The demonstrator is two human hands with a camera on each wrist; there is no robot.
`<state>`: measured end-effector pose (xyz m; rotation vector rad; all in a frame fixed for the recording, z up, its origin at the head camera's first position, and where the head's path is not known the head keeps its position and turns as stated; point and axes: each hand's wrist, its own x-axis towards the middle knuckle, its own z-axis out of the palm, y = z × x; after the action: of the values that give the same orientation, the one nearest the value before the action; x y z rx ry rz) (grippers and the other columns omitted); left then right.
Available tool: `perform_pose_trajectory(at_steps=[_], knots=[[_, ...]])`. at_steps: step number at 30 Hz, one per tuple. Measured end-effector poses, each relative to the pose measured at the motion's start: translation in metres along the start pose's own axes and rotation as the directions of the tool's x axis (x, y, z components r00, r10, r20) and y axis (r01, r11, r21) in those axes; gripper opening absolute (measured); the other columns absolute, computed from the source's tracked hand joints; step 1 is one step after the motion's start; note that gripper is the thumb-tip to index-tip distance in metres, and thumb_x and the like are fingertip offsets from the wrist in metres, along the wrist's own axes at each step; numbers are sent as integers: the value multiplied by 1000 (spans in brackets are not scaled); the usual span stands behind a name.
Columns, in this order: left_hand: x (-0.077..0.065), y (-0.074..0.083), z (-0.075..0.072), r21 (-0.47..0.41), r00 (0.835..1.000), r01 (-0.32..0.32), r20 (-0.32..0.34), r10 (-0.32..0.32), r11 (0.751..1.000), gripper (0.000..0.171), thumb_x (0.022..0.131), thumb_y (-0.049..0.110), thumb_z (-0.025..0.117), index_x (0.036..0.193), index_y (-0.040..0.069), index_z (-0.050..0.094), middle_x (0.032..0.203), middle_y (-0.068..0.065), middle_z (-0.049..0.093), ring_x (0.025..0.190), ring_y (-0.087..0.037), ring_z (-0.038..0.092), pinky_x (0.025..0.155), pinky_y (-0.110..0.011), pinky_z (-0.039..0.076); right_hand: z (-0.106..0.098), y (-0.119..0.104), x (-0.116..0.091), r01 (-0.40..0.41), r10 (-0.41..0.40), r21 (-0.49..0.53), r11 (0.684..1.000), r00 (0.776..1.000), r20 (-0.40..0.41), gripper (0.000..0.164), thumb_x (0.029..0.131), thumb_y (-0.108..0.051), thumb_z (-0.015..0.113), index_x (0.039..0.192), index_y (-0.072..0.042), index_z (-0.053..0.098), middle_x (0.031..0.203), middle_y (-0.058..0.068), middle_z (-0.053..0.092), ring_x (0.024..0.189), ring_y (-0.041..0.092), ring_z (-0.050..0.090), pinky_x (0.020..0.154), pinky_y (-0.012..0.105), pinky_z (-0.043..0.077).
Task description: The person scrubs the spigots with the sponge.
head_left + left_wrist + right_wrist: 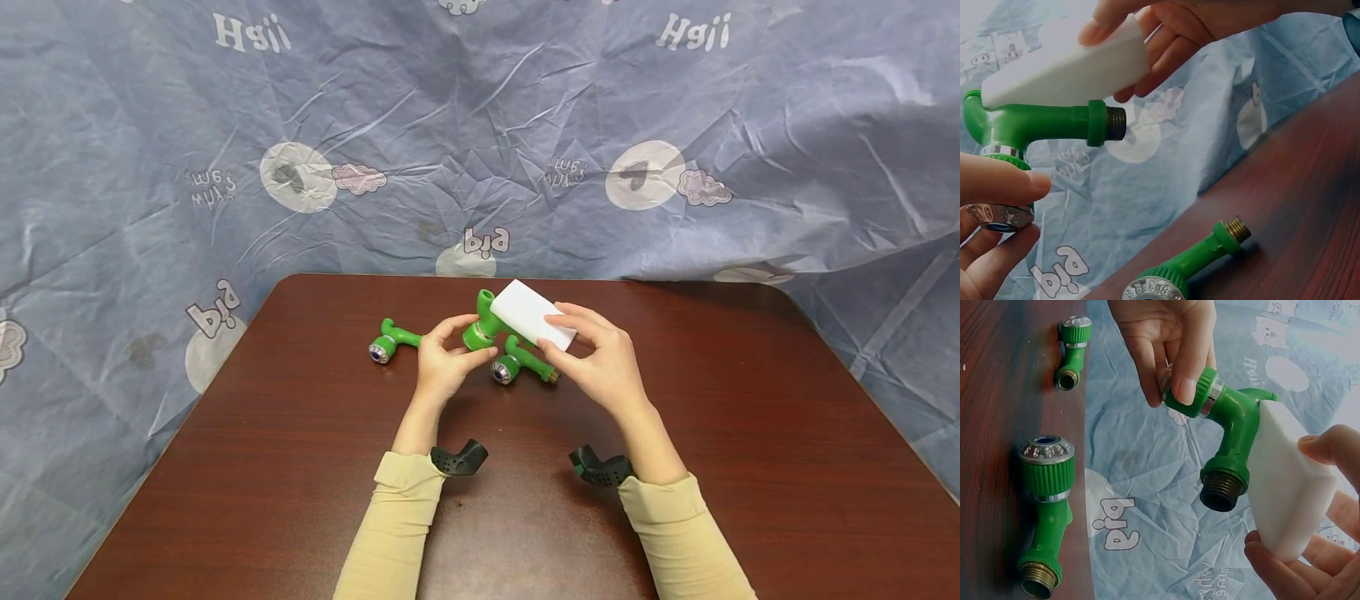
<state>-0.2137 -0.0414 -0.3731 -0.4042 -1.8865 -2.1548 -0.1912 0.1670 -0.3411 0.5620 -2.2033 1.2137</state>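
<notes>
My left hand grips a green faucet by its ribbed, chrome-capped knob, holding it up above the table. The faucet's threaded brass end points away from the knob side. A white sponge block is pinched between the thumb and fingers of my right hand. In both wrist views the sponge lies against the faucet's body, close to its spout. Under the hands, a second green faucet lies on the table. A third green faucet lies left of my left hand, its far end hidden behind that hand.
The dark brown wooden table stretches out on both sides of the hands. Behind its far edge hangs a wrinkled blue-grey cloth with printed words and shapes. Black straps with mounts sit on both wrists.
</notes>
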Motion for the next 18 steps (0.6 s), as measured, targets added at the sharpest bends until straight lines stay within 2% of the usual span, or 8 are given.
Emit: perform_pose_trajectory(at_steps=[3,7,8,10,13,15,18], knots=[[0,-1,1,-20,1000,-23,-10,23,1000,48,64,-19,74,110,-14,59,100,-12,61,75,-12,64,70,-30,55,2,8,-1,18,-19,7,1000,1000,2,26,72,-5,80,98,-4,74,114,9,65,101,21,62,74,18,51],[1,-2,1,-31,998,-54,-30,53,998,47,64,-20,74,108,-15,59,95,-4,61,76,-12,62,72,-36,55,1,13,-1,61,-62,-71,996,998,-8,25,73,-11,79,97,-8,75,114,6,65,102,20,62,76,14,47],[1,-1,1,-36,998,-56,-38,54,998,48,64,-20,74,109,-15,59,96,-3,60,76,-12,62,73,-39,55,-1,14,-1,65,-67,-105,992,998,-17,25,73,-13,79,97,-8,75,113,6,66,102,20,62,76,17,48],[1,-1,0,-34,997,-55,-58,53,998,48,64,-19,75,109,-14,59,98,-4,61,78,-11,62,73,-37,55,-4,17,0,54,-64,-187,981,997,-48,26,73,-16,78,97,-7,75,112,8,66,97,22,64,72,23,48],[1,0,-1,-45,995,-47,-89,42,998,48,64,-19,75,109,-14,60,98,-3,62,78,-12,62,74,-36,55,-8,21,1,-6,-27,-264,965,992,-123,28,73,-18,78,98,-7,74,111,10,66,88,24,66,66,32,48],[1,1,-1,-40,994,-47,-105,42,998,48,64,-18,75,109,-13,60,98,-2,63,78,-12,62,73,-34,54,-8,22,1,-42,-3,-261,964,985,-171,29,73,-17,79,99,-7,74,112,11,66,86,24,66,65,32,48],[1,1,0,-41,992,-55,-115,50,998,48,63,-19,75,108,-13,60,96,-1,62,77,-14,62,71,-32,54,-3,17,1,-16,-26,-205,979,980,-198,30,72,-16,80,100,-8,74,114,9,65,93,24,65,69,25,47]])
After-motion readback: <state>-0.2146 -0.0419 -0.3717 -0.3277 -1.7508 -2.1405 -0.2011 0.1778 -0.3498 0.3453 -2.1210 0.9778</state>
